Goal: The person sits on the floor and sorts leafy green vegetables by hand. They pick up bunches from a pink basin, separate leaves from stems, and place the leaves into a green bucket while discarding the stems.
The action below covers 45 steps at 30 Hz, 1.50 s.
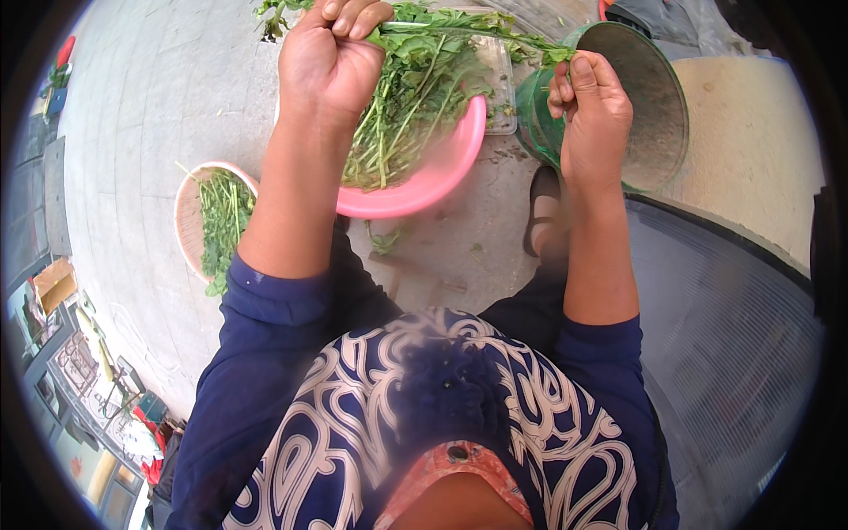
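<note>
A long leafy green stalk [457, 29] stretches across the top of the view between my two hands. My left hand [331, 83] is closed around its thicker, pale part, and more leaves stick out past that fist. Between thumb and fingers, my right hand [596, 109] pinches the leafy end. Below the stalk, a heap of leafy greens [397, 126] with long stems fills much of a pink plastic basin [424, 202]. My right hand is in front of the mouth of a green bucket [646, 99], which is tilted or lying over; its contents cannot be made out.
A pale pink basket [187, 228] at left holds more greens [225, 212]. Beside the basin lies a clear plastic tray [507, 106]. Loose leaves [387, 237] litter the concrete floor [132, 132]. A ribbed translucent panel [722, 344] stands close on my right.
</note>
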Each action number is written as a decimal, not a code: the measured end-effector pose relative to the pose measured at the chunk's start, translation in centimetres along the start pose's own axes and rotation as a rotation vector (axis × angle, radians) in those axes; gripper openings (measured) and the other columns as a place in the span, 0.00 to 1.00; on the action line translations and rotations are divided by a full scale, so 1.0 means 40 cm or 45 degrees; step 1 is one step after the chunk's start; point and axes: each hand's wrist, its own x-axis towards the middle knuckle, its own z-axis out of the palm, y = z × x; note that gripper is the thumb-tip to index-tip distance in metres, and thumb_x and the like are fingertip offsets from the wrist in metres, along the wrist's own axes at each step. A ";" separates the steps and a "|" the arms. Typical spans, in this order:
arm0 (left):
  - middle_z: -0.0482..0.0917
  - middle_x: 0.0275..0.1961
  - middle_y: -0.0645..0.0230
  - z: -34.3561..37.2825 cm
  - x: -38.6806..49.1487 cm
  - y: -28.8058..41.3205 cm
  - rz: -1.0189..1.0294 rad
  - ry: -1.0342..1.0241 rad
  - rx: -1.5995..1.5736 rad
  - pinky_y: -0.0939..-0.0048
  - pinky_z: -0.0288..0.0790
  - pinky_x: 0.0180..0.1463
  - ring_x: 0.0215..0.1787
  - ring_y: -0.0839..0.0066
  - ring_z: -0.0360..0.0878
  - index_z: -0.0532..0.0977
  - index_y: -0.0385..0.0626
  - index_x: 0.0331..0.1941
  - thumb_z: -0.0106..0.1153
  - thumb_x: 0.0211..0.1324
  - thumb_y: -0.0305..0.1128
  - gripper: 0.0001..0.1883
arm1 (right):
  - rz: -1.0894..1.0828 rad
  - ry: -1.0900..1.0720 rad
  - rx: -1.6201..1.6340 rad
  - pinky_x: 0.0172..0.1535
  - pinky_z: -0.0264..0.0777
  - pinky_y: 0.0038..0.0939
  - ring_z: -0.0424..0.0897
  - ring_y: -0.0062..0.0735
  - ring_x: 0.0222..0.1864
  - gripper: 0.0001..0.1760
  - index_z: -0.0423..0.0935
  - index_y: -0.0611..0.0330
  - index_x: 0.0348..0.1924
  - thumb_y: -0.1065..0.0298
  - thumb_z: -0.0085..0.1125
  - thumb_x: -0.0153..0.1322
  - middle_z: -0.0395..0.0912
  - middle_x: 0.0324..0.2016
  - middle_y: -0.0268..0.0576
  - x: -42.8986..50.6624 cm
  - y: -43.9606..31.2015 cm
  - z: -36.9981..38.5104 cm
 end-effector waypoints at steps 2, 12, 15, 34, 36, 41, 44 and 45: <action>0.60 0.22 0.73 0.002 -0.002 -0.030 0.035 0.023 0.057 0.75 0.57 0.28 0.22 0.80 0.55 0.66 0.38 0.44 0.38 0.77 0.32 0.10 | 0.010 0.069 0.128 0.28 0.59 0.22 0.66 0.17 0.25 0.11 0.76 0.62 0.36 0.63 0.54 0.78 0.71 0.24 0.32 0.007 -0.005 0.003; 0.60 0.23 0.73 0.007 -0.019 -0.062 -0.010 0.030 0.067 0.76 0.56 0.28 0.23 0.80 0.54 0.66 0.37 0.45 0.38 0.77 0.32 0.10 | -0.178 0.127 0.170 0.28 0.60 0.24 0.66 0.20 0.26 0.11 0.73 0.62 0.37 0.63 0.53 0.79 0.68 0.24 0.32 0.029 0.015 -0.047; 0.59 0.22 0.73 0.020 -0.005 0.025 0.102 0.038 -0.067 0.77 0.54 0.25 0.22 0.81 0.53 0.65 0.37 0.45 0.36 0.77 0.32 0.10 | -0.079 0.557 0.460 0.29 0.61 0.26 0.65 0.22 0.26 0.11 0.68 0.61 0.36 0.65 0.43 0.81 0.64 0.23 0.32 0.089 -0.056 -0.151; 0.70 0.37 0.65 0.009 -0.010 -0.090 -0.004 -0.052 0.181 0.69 0.70 0.49 0.39 0.73 0.69 0.69 0.37 0.52 0.44 0.75 0.32 0.11 | -0.379 -0.352 -0.678 0.51 0.73 0.29 0.79 0.25 0.47 0.22 0.78 0.64 0.55 0.58 0.62 0.73 0.80 0.51 0.42 0.012 0.037 0.016; 0.70 0.37 0.65 0.013 -0.016 -0.104 -0.083 -0.079 0.108 0.68 0.70 0.49 0.39 0.72 0.69 0.69 0.38 0.52 0.44 0.75 0.32 0.11 | -0.312 -0.516 -0.678 0.51 0.73 0.29 0.79 0.26 0.46 0.24 0.76 0.66 0.56 0.57 0.62 0.73 0.81 0.50 0.45 -0.021 0.052 0.055; 0.75 0.42 0.60 0.057 -0.026 -0.104 -0.068 -0.089 0.116 0.68 0.71 0.52 0.45 0.69 0.73 0.68 0.37 0.54 0.45 0.74 0.33 0.12 | 0.336 -0.749 -0.523 0.48 0.73 0.25 0.77 0.21 0.39 0.22 0.72 0.67 0.60 0.62 0.55 0.77 0.81 0.37 0.37 -0.041 0.030 0.059; 0.79 0.45 0.58 0.071 -0.053 -0.128 0.126 0.201 0.687 0.69 0.73 0.51 0.47 0.70 0.77 0.68 0.38 0.54 0.48 0.73 0.35 0.14 | 0.344 -0.655 -0.333 0.42 0.72 0.23 0.74 0.17 0.33 0.17 0.75 0.67 0.54 0.62 0.54 0.78 0.74 0.28 0.31 -0.036 0.027 0.051; 0.80 0.44 0.58 0.075 -0.055 -0.124 0.039 0.175 0.859 0.70 0.73 0.51 0.45 0.71 0.78 0.69 0.39 0.54 0.49 0.73 0.35 0.14 | 0.333 -0.622 -0.318 0.38 0.70 0.22 0.72 0.16 0.30 0.16 0.76 0.66 0.51 0.62 0.53 0.78 0.73 0.26 0.30 -0.035 0.029 0.050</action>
